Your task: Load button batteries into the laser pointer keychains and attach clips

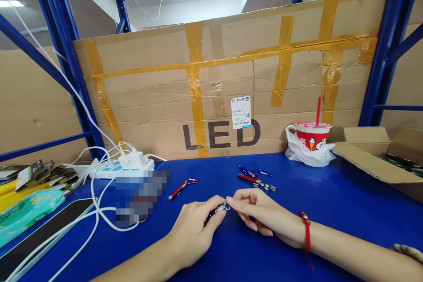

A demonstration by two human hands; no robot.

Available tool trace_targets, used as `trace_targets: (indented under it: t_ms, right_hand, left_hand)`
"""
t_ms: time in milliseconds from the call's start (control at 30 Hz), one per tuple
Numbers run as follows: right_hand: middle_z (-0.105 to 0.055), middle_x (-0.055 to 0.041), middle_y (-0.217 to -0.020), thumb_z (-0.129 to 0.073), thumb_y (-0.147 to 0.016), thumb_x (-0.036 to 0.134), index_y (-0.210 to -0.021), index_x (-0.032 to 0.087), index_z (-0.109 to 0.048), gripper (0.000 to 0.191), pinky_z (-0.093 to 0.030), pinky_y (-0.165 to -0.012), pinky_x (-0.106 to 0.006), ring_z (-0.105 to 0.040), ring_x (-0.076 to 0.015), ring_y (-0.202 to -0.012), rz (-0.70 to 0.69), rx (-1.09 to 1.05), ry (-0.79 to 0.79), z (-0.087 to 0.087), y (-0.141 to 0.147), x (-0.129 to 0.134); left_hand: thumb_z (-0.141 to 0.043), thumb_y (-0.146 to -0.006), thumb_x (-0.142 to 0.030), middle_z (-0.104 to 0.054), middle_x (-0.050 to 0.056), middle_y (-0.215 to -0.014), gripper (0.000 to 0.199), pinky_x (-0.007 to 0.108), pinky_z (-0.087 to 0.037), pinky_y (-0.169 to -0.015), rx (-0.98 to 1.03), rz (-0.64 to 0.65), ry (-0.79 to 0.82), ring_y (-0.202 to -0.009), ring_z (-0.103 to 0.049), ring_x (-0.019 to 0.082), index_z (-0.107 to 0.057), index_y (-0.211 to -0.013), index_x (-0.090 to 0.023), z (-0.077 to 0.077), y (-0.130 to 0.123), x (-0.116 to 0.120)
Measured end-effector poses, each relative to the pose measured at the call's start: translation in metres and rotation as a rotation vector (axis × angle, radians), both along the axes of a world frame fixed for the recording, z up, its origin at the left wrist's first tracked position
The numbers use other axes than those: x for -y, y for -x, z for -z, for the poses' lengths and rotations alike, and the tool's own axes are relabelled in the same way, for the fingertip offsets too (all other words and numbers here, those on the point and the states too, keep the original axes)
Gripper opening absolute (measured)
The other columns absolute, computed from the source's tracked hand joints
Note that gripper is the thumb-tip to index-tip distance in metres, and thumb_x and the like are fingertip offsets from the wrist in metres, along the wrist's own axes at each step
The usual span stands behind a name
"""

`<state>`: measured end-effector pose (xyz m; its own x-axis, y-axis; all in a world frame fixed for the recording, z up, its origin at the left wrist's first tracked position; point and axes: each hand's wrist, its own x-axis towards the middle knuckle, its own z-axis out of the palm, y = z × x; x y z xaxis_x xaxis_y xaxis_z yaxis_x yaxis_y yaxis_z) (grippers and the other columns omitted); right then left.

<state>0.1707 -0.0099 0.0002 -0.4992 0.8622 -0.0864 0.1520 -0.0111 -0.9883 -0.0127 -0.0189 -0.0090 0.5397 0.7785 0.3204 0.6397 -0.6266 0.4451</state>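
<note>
Near the middle front of the blue table, my left hand (194,227) is closed round a small dark blue cylinder (211,214) with a silver end. My right hand (256,211) meets that silver end with its thumb and index finger pinched; its other fingers curl loosely. Whether the pinch holds a small part is too small to tell. A red penlight (178,190) with a clip lies behind my left hand. Beyond my right hand are another red tube (247,178), blue pieces (246,170) and several small silver button cells (266,186).
A white power strip (132,165) with cables and a tablet (42,233) are at the left, beside packets. A red cup (312,137) in a plastic bag and an open cardboard box (373,161) stand at the right. Cardboard (158,114) walls the back.
</note>
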Motion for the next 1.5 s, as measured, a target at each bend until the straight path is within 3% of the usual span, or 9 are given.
trace_targets:
  t_ms: [200,433,600,767,1067,1233,1500]
  right_hand:
    - [-0.041,0.0086,-0.043,-0.065,-0.068,0.044,-0.080,0.015,-0.047,0.036,-0.018,-0.026,-0.010,-0.023,-0.0006,-0.030,-0.023,-0.065,-0.008,0.000,0.001,0.001]
    - [-0.045,0.0062,-0.054,-0.070,-0.063,0.042,-0.087,0.012,-0.057,0.040,-0.020,-0.027,-0.010,-0.029,0.0010,-0.034,0.097,-0.092,0.010,0.002,0.002,-0.001]
    - [-0.043,0.0073,-0.045,-0.069,-0.063,0.043,-0.092,0.012,-0.058,0.044,-0.021,-0.029,-0.010,-0.027,0.0009,-0.033,-0.009,-0.061,0.007,0.007,-0.003,-0.004]
    - [-0.043,0.0072,-0.044,-0.067,-0.066,0.044,-0.097,0.012,-0.059,0.046,-0.023,-0.029,-0.010,-0.029,0.0002,-0.033,-0.010,-0.079,0.012,0.009,-0.004,-0.005]
    - [-0.047,0.0050,-0.044,-0.069,-0.062,0.043,-0.089,0.011,-0.061,0.043,-0.030,-0.029,-0.012,-0.036,-0.0023,-0.033,0.087,-0.044,-0.057,0.013,-0.003,-0.012]
    - [-0.046,0.0048,-0.043,-0.069,-0.061,0.044,-0.085,0.010,-0.062,0.042,-0.030,-0.028,-0.011,-0.036,-0.0023,-0.033,0.098,-0.029,-0.081,0.015,-0.005,-0.013]
    - [-0.049,0.0028,-0.046,-0.070,-0.058,0.042,-0.076,0.010,-0.060,0.038,-0.033,-0.027,-0.014,-0.041,-0.0053,-0.033,0.108,0.045,-0.211,0.020,-0.007,-0.020]
  left_hand:
    - [-0.031,-0.090,-0.032,-0.058,-0.003,-0.072,0.024,0.020,-0.032,-0.060,0.007,0.023,0.032,-0.062,-0.051,0.011,-0.051,-0.087,-0.020,-0.002,0.000,0.002]
    - [-0.031,-0.090,-0.034,-0.058,-0.003,-0.072,0.025,0.021,-0.032,-0.058,0.002,0.016,0.024,-0.062,-0.052,0.011,-0.052,-0.086,-0.020,-0.001,0.000,0.001]
    - [-0.030,-0.091,-0.034,-0.060,-0.002,-0.078,0.026,0.021,-0.034,-0.064,-0.003,0.042,0.030,-0.069,-0.055,0.013,-0.053,-0.091,-0.021,0.000,0.000,0.000]
    - [-0.031,-0.091,-0.033,-0.059,-0.001,-0.076,0.025,0.022,-0.035,-0.063,0.000,0.043,0.019,-0.068,-0.055,0.013,-0.053,-0.090,-0.021,0.001,0.001,-0.002]
    - [-0.029,-0.092,-0.030,-0.058,0.000,-0.091,0.020,0.022,-0.037,-0.074,0.032,0.107,0.078,-0.084,-0.054,0.014,-0.047,-0.097,-0.021,-0.001,-0.003,0.000]
    - [-0.027,-0.092,-0.028,-0.055,0.002,-0.103,0.021,0.026,-0.034,-0.083,-0.016,0.075,0.057,-0.093,-0.049,0.016,-0.044,-0.101,-0.021,-0.002,-0.003,0.001]
    - [-0.022,-0.093,-0.028,-0.057,0.000,-0.096,0.026,0.027,-0.034,-0.081,-0.043,0.079,0.054,-0.085,-0.051,0.014,-0.047,-0.099,-0.021,-0.005,-0.001,0.003]
